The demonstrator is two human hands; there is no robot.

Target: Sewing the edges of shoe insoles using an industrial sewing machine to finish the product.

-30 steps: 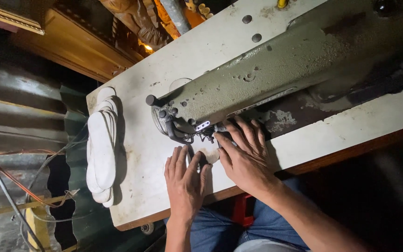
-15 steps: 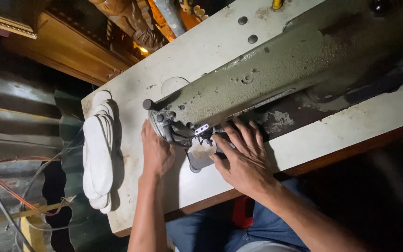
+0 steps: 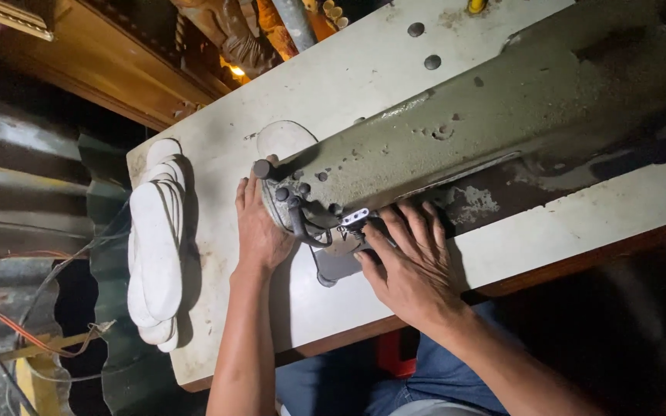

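Two bare hands lie flat on the white table [image 3: 333, 100] at the head of a grey-green sewing machine [image 3: 456, 139]. Left hand [image 3: 260, 227]: fingers straight, close together, holding nothing, resting just beside the machine's end. Right hand [image 3: 410, 262]: fingers spread wide, pressed onto a grey piece [image 3: 339, 266] under the needle; whether it grips the piece cannot be told. Stack of white insoles [image 3: 156, 239] near the table's left edge, apart from both hands.
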